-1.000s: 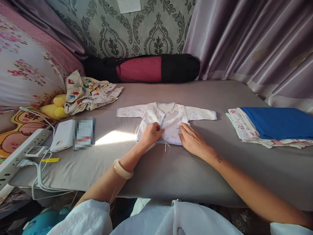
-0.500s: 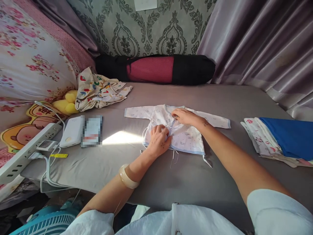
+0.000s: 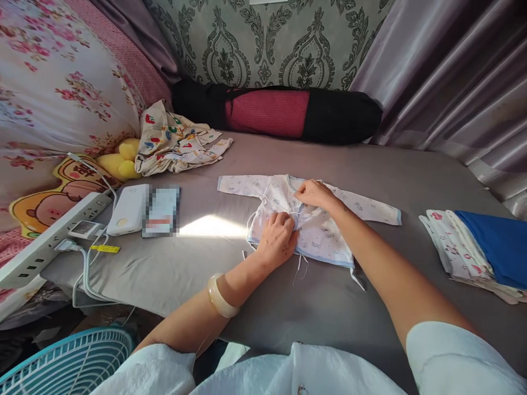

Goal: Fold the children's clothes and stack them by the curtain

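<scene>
A small white baby shirt (image 3: 325, 238) with light blue trim and faint prints lies spread out with both sleeves stretched sideways. Thin tie strings hang from its sides and lower hem. My left hand (image 3: 278, 238) rests on the lower front, fingers curled against the cloth around the middle; their tips are partly hidden. At the neckline, my right hand (image 3: 315, 193) has thumb and fingers pinched on the front edge of the shirt. A pale bangle (image 3: 221, 296) circles my left wrist.
Folded cloths (image 3: 489, 252) lie at the right. At the left are a power strip (image 3: 53, 241), a white power bank (image 3: 128, 211), a blurred packet (image 3: 161, 211) and a crumpled printed garment (image 3: 177, 140). A black and red roll bag (image 3: 272, 112) lies along the wall; a fan (image 3: 69, 362) stands below.
The whole view has shifted and tilted slightly, so things appear farther right. Both hands stay at the same parts of the shirt, the right fingers drawn closer together at the neckline.
</scene>
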`<state>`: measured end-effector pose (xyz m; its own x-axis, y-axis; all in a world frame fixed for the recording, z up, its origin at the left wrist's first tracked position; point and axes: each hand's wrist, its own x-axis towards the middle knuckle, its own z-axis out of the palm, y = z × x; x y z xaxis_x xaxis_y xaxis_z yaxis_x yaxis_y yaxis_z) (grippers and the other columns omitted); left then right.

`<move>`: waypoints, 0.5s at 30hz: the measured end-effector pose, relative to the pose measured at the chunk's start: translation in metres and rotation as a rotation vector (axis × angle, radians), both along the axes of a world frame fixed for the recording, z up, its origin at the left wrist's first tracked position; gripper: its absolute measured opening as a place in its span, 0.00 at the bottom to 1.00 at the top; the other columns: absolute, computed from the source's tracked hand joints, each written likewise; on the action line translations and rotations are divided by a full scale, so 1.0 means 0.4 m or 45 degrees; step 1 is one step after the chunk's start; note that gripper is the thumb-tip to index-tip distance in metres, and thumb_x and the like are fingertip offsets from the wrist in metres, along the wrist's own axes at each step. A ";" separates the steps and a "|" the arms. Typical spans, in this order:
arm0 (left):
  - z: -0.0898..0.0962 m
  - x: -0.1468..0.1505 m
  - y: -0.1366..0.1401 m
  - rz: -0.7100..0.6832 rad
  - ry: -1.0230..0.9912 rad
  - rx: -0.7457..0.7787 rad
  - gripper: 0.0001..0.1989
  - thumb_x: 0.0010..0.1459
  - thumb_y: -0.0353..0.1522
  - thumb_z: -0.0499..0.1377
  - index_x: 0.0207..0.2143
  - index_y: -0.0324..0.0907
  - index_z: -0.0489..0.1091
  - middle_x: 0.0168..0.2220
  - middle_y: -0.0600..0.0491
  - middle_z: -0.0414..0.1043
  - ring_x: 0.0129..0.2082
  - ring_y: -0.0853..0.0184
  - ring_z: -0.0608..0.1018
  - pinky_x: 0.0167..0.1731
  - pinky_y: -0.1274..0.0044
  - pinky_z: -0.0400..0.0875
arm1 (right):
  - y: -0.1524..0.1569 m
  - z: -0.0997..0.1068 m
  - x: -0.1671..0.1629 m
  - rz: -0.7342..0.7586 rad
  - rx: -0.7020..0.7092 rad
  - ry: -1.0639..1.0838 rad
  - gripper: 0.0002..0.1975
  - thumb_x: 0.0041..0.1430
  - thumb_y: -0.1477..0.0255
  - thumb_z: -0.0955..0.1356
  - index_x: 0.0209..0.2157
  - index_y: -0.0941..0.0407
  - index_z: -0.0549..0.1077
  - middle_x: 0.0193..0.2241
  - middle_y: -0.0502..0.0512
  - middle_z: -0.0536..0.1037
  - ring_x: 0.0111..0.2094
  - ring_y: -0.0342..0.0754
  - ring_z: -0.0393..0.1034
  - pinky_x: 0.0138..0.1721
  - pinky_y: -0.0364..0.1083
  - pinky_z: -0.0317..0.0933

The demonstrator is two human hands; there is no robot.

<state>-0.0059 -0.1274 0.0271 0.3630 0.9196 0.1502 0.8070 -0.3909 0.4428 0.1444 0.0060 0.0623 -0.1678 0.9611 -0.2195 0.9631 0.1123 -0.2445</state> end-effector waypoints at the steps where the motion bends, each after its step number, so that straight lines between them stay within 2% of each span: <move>1: 0.002 0.000 0.001 0.009 -0.007 -0.019 0.06 0.63 0.32 0.53 0.39 0.42 0.68 0.48 0.45 0.68 0.49 0.57 0.69 0.51 0.65 0.66 | 0.004 -0.002 -0.005 -0.009 -0.044 0.000 0.08 0.54 0.68 0.66 0.27 0.55 0.77 0.27 0.55 0.79 0.31 0.48 0.72 0.28 0.43 0.55; 4: -0.001 -0.001 0.008 0.084 -0.047 -0.052 0.08 0.63 0.35 0.55 0.37 0.42 0.70 0.46 0.45 0.70 0.46 0.57 0.70 0.50 0.65 0.67 | 0.004 -0.007 -0.012 -0.006 -0.087 0.010 0.06 0.52 0.71 0.67 0.29 0.55 0.77 0.29 0.55 0.79 0.32 0.48 0.73 0.29 0.43 0.56; 9: -0.018 -0.005 0.017 0.142 -0.073 -0.029 0.08 0.60 0.34 0.57 0.28 0.41 0.71 0.42 0.46 0.70 0.43 0.58 0.69 0.48 0.66 0.66 | -0.021 -0.030 -0.013 -0.020 0.332 -0.088 0.13 0.59 0.73 0.62 0.40 0.56 0.76 0.43 0.61 0.79 0.43 0.53 0.72 0.41 0.46 0.61; 10: -0.020 -0.005 0.017 0.141 -0.073 -0.021 0.08 0.60 0.33 0.57 0.28 0.41 0.71 0.41 0.46 0.70 0.42 0.59 0.69 0.48 0.66 0.66 | -0.024 -0.035 -0.010 -0.022 0.369 -0.098 0.13 0.61 0.73 0.61 0.42 0.57 0.76 0.45 0.62 0.78 0.45 0.54 0.72 0.43 0.47 0.61; 12: -0.022 -0.005 0.016 0.151 -0.078 -0.012 0.08 0.59 0.33 0.58 0.27 0.41 0.71 0.40 0.47 0.70 0.42 0.59 0.69 0.47 0.67 0.66 | -0.022 -0.040 0.004 0.005 0.340 -0.077 0.14 0.63 0.73 0.59 0.42 0.56 0.75 0.44 0.61 0.79 0.45 0.54 0.72 0.43 0.47 0.61; 15: -0.022 -0.003 0.016 0.178 -0.100 -0.022 0.08 0.59 0.33 0.59 0.27 0.41 0.72 0.39 0.47 0.70 0.42 0.59 0.70 0.48 0.67 0.66 | -0.009 -0.034 0.042 0.098 0.190 0.050 0.16 0.64 0.73 0.58 0.40 0.55 0.76 0.40 0.58 0.80 0.42 0.52 0.73 0.40 0.45 0.61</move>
<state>-0.0071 -0.1211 0.0185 0.2193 0.9630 0.1564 0.8156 -0.2690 0.5123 0.1611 0.0022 0.0486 -0.2476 0.9665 -0.0669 0.9403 0.2231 -0.2569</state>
